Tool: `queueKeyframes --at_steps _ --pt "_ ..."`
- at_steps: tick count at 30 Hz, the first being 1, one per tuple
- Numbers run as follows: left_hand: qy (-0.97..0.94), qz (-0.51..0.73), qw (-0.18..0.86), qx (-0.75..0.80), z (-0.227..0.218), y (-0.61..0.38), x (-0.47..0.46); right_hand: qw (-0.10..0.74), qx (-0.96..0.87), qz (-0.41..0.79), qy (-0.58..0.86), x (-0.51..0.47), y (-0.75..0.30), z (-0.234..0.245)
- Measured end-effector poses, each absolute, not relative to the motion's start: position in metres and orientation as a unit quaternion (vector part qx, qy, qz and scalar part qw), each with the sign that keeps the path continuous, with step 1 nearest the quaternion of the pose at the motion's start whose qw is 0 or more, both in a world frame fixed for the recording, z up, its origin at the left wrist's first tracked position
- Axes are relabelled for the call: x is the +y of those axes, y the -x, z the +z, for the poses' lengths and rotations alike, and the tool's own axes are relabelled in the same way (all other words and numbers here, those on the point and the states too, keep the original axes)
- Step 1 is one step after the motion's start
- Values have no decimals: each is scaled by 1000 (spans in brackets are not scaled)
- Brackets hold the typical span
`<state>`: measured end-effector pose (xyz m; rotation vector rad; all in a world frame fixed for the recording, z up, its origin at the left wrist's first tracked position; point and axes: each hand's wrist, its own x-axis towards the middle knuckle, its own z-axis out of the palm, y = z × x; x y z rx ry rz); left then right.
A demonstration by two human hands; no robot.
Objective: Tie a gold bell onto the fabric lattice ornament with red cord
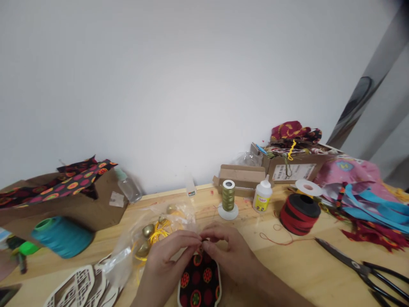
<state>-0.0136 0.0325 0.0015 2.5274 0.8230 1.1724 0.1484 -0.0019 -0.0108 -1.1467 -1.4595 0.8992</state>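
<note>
My left hand [168,256] and my right hand [228,249] meet at the fingertips low in the middle of the view. Both are pinched together on something tiny at the top edge of a black patterned fabric piece [200,281] with red and green dots and a pale border; what they pinch is too small to make out. Just left of my left hand lies a clear plastic bag [153,232] holding gold bells and yellow cord.
On the wooden table [287,264]: an olive thread spool [228,196], a glue bottle [262,196], a red and black ribbon roll [299,213], black scissors [361,266], a teal thread cone [62,236], cardboard boxes [294,168] with fabric, cut wooden shapes [79,290], blue ribbons [373,207].
</note>
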Motion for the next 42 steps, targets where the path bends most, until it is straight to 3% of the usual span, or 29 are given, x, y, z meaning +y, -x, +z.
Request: queueKeyframes --at_steps 11,20,26,31,39,42 --pt "-906 367 34 207 4 17 35 506 -486 563 437 -3 -138 -12" --pt "-920 327 -66 205 3 25 36 547 -380 642 379 1 -137 -12" --pt "-891 380 -89 234 2 22 27 561 -328 687 324 0 -134 -21" --pt "-894 390 -48 214 8 19 27 564 -413 617 362 1 -140 -21" --pt "-911 355 -8 209 6 24 32 523 -642 255 499 5 -166 -2" --pt "-907 365 2 209 7 23 31 512 -653 250 498 4 -169 1"
